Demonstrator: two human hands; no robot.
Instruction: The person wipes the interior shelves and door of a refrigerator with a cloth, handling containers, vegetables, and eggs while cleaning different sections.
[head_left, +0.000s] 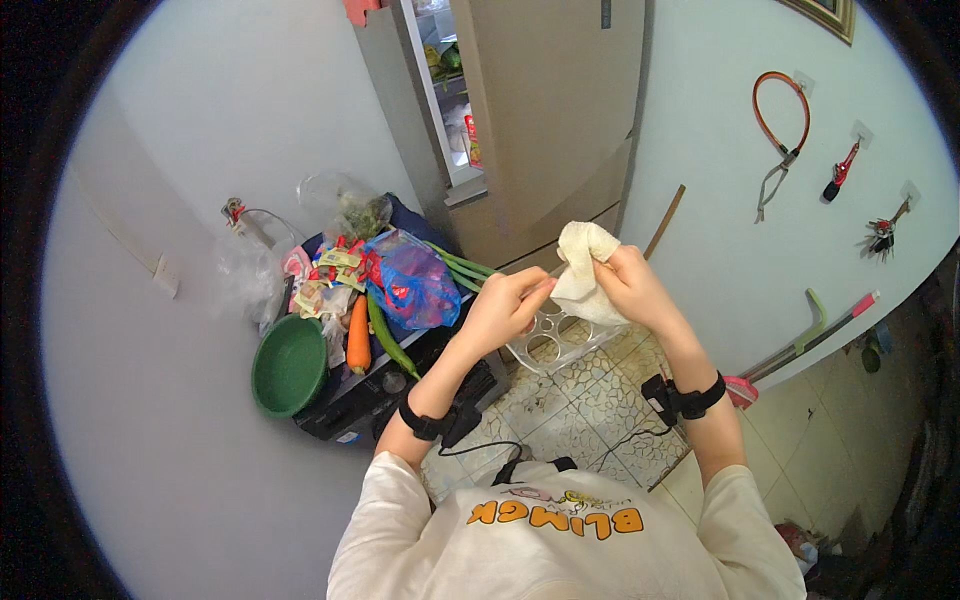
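Note:
My right hand (632, 283) is closed on a cream-coloured cloth (581, 289), which hangs in folds from its fingers. A clear plastic rack with round holes (545, 364) is held up in front of me, its near part showing below the cloth. At the rack's left side, my left hand (508, 307) has its fingers curled shut on the edge, the fingertips close to the cloth. The cloth and both hands hide the rack's far part.
A refrigerator door (551, 112) stands ajar ahead. At left, a black appliance (405, 390) bears a green plastic basin (290, 367), a carrot (359, 337), a long green vegetable (390, 337), scallions (469, 271) and a blue plastic bag (412, 285). A wooden stick (665, 221) leans by the right wall.

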